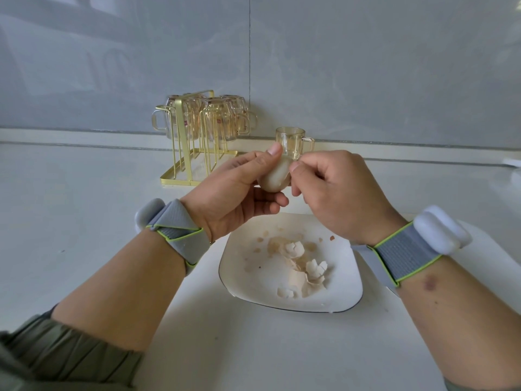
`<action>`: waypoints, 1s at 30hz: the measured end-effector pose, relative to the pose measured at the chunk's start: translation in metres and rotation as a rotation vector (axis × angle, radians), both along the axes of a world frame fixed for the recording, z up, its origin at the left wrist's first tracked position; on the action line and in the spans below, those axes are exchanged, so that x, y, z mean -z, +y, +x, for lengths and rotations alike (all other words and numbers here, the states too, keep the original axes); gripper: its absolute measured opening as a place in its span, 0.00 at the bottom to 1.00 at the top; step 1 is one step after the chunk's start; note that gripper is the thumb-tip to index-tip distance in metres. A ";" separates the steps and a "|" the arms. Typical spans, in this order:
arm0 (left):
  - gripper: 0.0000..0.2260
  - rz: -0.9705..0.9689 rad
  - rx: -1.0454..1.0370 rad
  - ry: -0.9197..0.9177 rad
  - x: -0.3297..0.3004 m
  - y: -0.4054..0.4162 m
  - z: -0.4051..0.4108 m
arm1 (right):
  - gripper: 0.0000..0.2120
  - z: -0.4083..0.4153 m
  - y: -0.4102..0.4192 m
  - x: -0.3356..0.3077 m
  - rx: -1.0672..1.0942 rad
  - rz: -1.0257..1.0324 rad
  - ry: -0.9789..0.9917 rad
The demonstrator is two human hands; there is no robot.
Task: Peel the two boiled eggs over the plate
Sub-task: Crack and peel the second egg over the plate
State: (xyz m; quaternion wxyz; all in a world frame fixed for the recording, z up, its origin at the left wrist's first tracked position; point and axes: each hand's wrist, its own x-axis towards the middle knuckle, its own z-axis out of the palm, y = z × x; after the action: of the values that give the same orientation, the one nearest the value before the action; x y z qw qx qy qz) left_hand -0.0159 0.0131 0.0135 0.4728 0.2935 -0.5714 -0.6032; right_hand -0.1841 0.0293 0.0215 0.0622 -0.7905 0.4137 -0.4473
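Egg (275, 176) sits in the left hand (239, 190), thumb on top and fingers curled under it, held up just past the far edge of the plate (348, 292). The right hand (332, 193) is right beside it, with thumb and first finger pinched together at the egg's side — it looks like they hold a tiny bit of shell or skin, but the bit is too small to see. Broken shell pieces (304, 266) already lie in a heap on the plate.

To do this step well, I think the left hand should hold the egg softly, so the white does not split. The right hand should pull each bit off slowly and let it drop. The egg may need to come back a little, so bits land on the plate and not on the counter (84, 221).

Some things are hard to tell. The far side of the egg is hidden by fingers, so I cannot say how much shell is left. A second egg is nowhere to be seen — it may be behind an arm or out of the picture.
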 end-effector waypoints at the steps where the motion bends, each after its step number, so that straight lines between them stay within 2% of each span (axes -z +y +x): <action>1: 0.21 0.002 0.000 -0.001 0.000 0.000 0.000 | 0.18 0.000 0.000 0.000 0.001 -0.006 -0.001; 4: 0.17 0.033 -0.010 0.003 0.000 -0.001 0.001 | 0.17 -0.001 -0.001 0.000 0.027 -0.027 -0.008; 11: 0.16 0.127 -0.086 0.028 -0.002 -0.002 0.001 | 0.18 -0.002 0.000 -0.003 0.121 -0.039 -0.012; 17: 0.10 0.133 -0.069 0.021 -0.001 -0.002 0.002 | 0.15 -0.003 0.002 -0.006 0.034 0.047 -0.123; 19: 0.09 0.122 -0.049 0.012 0.000 -0.001 0.001 | 0.18 -0.004 0.001 -0.005 0.029 0.045 -0.151; 23: 0.08 0.093 -0.007 0.000 0.000 -0.001 0.001 | 0.31 -0.001 0.003 -0.004 0.041 0.046 -0.110; 27: 0.08 0.079 0.007 -0.003 0.001 -0.002 0.002 | 0.28 0.001 0.003 -0.001 0.027 0.049 0.018; 30: 0.10 0.088 -0.009 0.007 0.002 -0.002 0.002 | 0.23 0.000 0.001 0.001 0.012 0.044 0.035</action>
State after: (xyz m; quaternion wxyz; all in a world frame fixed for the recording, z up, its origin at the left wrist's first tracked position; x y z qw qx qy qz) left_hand -0.0139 0.0111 0.0119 0.4642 0.3142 -0.5413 -0.6267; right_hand -0.1842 0.0305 0.0210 0.0697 -0.7941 0.4293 -0.4246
